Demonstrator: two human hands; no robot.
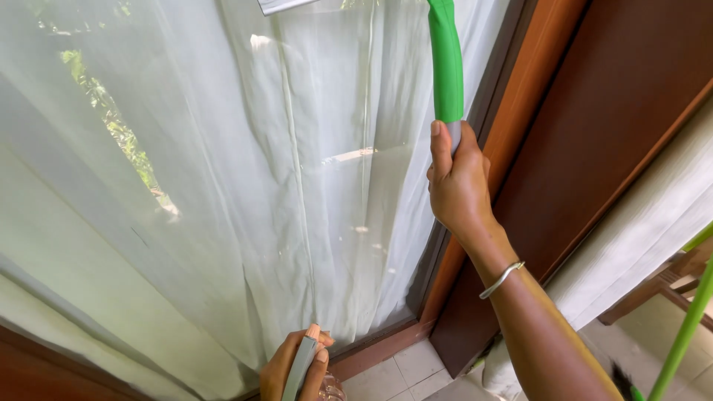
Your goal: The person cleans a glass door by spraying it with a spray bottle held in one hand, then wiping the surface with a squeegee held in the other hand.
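Right hand (459, 186) grips the green stick (448, 63) low down; it looks light and stiff. Left hand (295, 365) holds a grey handle (301, 367).

Bright daylight pours through the white curtain (223, 186) in front of me, turning the cloth pale and washed out, with leafy green showing blurred through it at upper left. A faint reflection streaks the glass (356, 156) near the middle. My right hand (457, 186) is sharply lit, its wrist side in soft shadow. The brown door frame (594, 111) on the right sits darker. Straight lines bow slightly towards the edges, and the lower corners look soft.
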